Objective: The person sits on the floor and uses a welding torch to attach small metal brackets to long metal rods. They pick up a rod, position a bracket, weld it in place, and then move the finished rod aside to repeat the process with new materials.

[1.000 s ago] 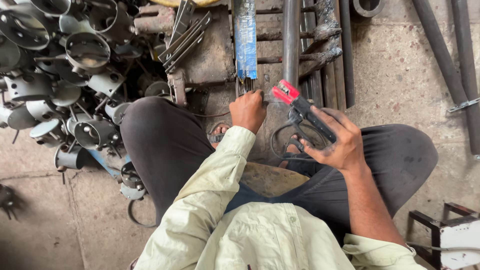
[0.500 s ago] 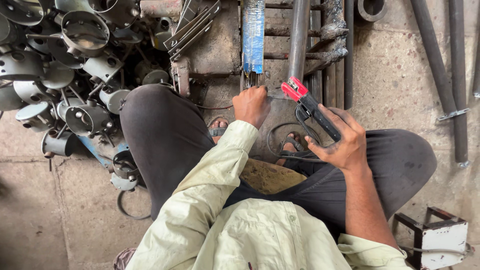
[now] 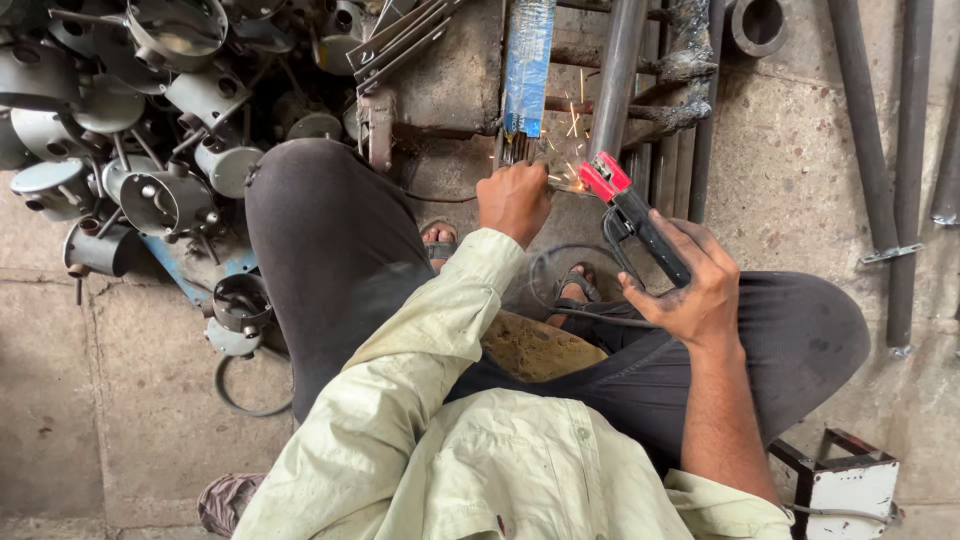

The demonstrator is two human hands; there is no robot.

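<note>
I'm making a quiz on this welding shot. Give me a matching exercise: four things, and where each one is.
Things:
1. electrode holder
2. pile of grey metal cups
3. blue strip
4. white box

Places:
A. bottom right corner
B. in the right hand
C. top, above the left hand
D. upper left on the floor

Pairs: 1-B, 2-D, 3-C, 4-A

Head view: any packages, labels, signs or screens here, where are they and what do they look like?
Blue packet: long, narrow, blue wrapper with a pale patch, lying upright in frame at top centre, just above the left hand.
White box: bottom right corner, boxy, white faces, dark edges.
No screens or signs.
</note>
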